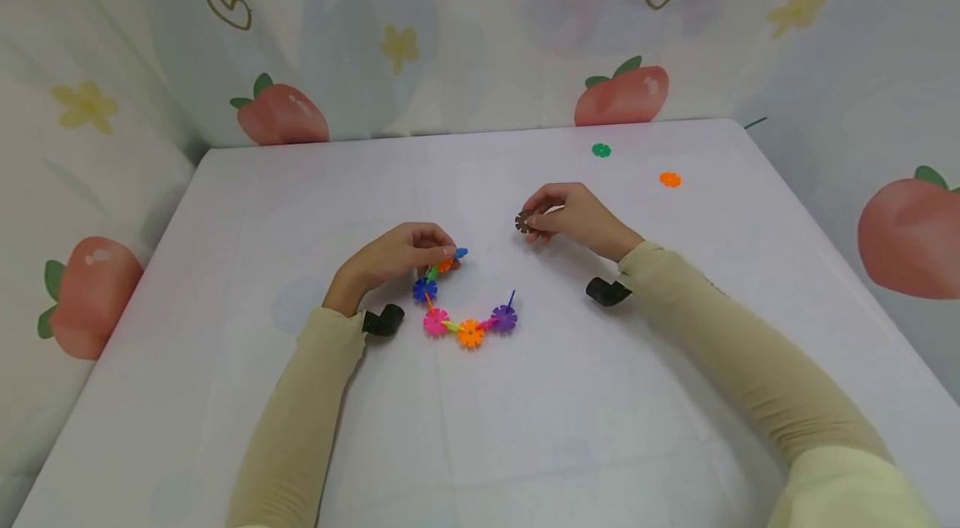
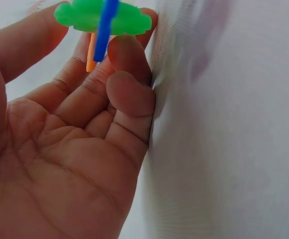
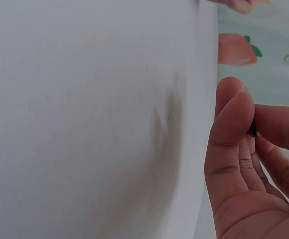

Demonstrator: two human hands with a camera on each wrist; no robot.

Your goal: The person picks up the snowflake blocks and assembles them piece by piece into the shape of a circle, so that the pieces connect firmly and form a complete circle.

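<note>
My left hand (image 1: 397, 255) pinches one end of a curved chain of interlocked notched plastic discs, close to an orange disc (image 1: 446, 265) and a light blue disc (image 1: 461, 252). From there the chain runs through a dark blue disc (image 1: 424, 290), a pink disc (image 1: 436, 322) and an orange one to a purple disc (image 1: 504, 319) at its other end. In the left wrist view a green disc (image 2: 79, 17) shows by the fingertips. Up and to the right, my right hand (image 1: 577, 220) holds a brown notched disc (image 1: 521, 221) between thumb and fingers, apart from the chain.
Farther back on the right of the white-covered table (image 1: 465, 445) lie a loose green disc (image 1: 602, 150) and a loose orange disc (image 1: 670, 179). Printed fabric (image 1: 480, 28) hangs behind and at both sides. Black wrist pieces (image 1: 384, 321) stick out beneath both sleeves.
</note>
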